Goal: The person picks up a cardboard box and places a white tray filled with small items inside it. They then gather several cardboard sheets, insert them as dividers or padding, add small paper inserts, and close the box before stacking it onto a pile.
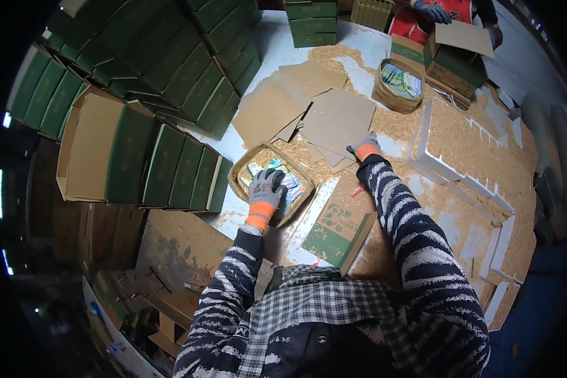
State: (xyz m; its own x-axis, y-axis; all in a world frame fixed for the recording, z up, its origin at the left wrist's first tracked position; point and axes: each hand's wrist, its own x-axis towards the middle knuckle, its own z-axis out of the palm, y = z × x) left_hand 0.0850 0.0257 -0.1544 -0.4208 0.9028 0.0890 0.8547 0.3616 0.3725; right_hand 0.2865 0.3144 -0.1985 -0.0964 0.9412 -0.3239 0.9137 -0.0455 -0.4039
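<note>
My left hand (267,191), in a grey glove with an orange cuff, reaches into a woven basket (239,165). Its fingers lie spread over small flat green, white and blue packets (293,183). My right hand (366,148), gloved the same way, is at the near right corner of a grey-brown cardboard sheet (338,116). Thumb and fingers appear to grip that edge, though the undersides of the fingers are hidden. Between my forearms lies a closed brown-and-green carton (340,220), with small red strips at its ends.
Stacked green cartons (195,75) rise on the left. More cardboard sheets (274,104) lie beyond the basket. A second packet basket (398,88) stands at far right, near a person's gloved hand (432,11) over an open carton (453,66). White foam barriers (457,170) border wood shavings (485,151).
</note>
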